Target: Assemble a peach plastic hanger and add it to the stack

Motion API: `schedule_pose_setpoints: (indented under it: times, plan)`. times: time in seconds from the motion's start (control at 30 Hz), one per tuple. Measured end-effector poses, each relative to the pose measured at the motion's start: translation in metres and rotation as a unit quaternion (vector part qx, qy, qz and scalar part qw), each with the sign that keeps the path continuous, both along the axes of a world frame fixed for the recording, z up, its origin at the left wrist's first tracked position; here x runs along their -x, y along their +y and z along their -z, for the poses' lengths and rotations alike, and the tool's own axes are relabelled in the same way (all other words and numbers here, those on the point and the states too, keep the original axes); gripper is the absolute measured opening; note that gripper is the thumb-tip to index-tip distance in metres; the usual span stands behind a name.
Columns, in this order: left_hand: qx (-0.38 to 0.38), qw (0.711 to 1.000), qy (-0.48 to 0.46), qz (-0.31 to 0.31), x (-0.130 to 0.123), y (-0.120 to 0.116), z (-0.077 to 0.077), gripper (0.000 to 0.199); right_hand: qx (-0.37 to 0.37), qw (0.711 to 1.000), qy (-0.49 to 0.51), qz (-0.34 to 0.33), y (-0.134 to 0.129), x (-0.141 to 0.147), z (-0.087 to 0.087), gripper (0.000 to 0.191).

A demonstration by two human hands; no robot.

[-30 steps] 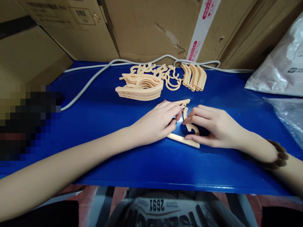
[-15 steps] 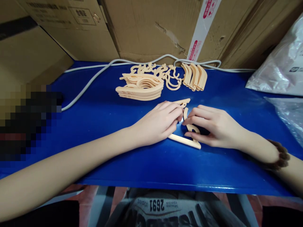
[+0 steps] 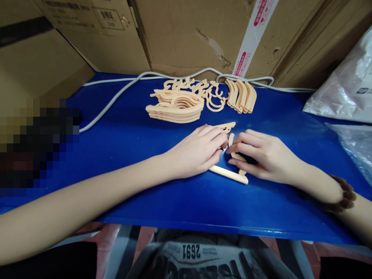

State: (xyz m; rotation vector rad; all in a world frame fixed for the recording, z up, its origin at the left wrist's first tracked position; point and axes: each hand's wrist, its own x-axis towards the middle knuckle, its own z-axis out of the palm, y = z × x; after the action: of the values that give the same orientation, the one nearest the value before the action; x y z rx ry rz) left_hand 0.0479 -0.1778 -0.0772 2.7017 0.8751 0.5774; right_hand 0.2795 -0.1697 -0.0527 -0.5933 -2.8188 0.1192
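My left hand [image 3: 200, 151] is curled palm-down over a cream plastic hanger piece [image 3: 229, 174], whose straight bar sticks out below the fingers. Another cream end [image 3: 229, 126] shows above the knuckles. To the right, my right hand [image 3: 261, 153] has its bent fingers and thumb around a slim curved cream piece [image 3: 231, 140]. Its lower part runs behind the thumb towards the bar's end. The fingertips of both hands almost meet, and they hide how the parts join.
Behind the hands lie a stack of cream hanger bodies [image 3: 176, 112], several loose hooks [image 3: 213, 97] and a row of curved strips [image 3: 241, 97]. A white cable [image 3: 116, 100] crosses the blue table [image 3: 174, 201]. Cardboard boxes [image 3: 188, 38] stand behind; plastic bags [image 3: 343, 85] lie right.
The view has shifted slightly. My right thumb and fingers now cover more of the curved piece, so its round loop no longer shows. My left hand stays on the hanger piece.
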Motion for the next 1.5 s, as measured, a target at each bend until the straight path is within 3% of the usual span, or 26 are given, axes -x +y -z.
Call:
schedule_pose_setpoints:
  times: [0.6, 0.83, 0.97, 1.13, 1.27, 1.4, 1.5]
  plan:
    - [0.019, 1.000, -0.009, -0.002, -0.001, 0.001, -0.002, 0.019, 0.002, 1.000, 0.005, -0.004, 0.003, -0.002, 0.001, 0.017]
    - [0.055, 0.997, -0.059, -0.006, 0.003, 0.004, -0.003, 0.016, 0.029, 0.999, 0.010, -0.009, 0.000, -0.001, -0.002, 0.037]
    - [0.063, 0.994, -0.083, -0.018, 0.006, 0.004, -0.001, 0.012, 0.027, 0.999, 0.015, -0.016, -0.001, -0.001, -0.002, 0.023]
    - [0.063, 0.993, -0.095, -0.038, 0.006, 0.004, -0.001, 0.010, 0.044, 0.998, 0.029, -0.026, -0.004, -0.001, -0.002, 0.047]
    - [0.062, 0.993, -0.090, -0.039, 0.006, 0.004, -0.001, 0.010, 0.060, 0.997, 0.026, -0.028, -0.010, 0.002, -0.003, 0.029]
    - [0.059, 0.994, -0.083, -0.038, 0.006, 0.005, 0.000, 0.010, 0.049, 0.998, 0.016, -0.033, -0.015, 0.005, -0.003, 0.031]
    - [0.057, 0.994, -0.084, -0.037, 0.006, 0.005, 0.001, 0.010, 0.037, 0.998, 0.018, -0.037, -0.016, 0.005, -0.002, 0.021]
